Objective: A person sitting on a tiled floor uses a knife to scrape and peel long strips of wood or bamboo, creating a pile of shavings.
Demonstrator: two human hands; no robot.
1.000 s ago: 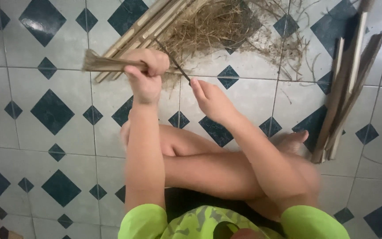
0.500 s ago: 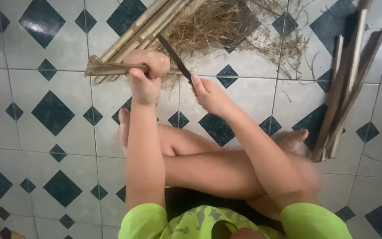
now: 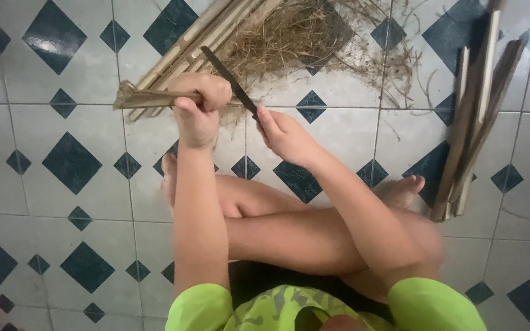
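Left hand (image 3: 199, 104) is fisted around a brown bamboo strip (image 3: 145, 98), held level over the tiled floor (image 3: 62, 79). Right hand (image 3: 283, 132) grips a dark knife (image 3: 228, 79) (blade angled up-left), touching the strip beside the left fist.

One knife (image 3: 228, 79); two hands; two heaps of bamboo strips.
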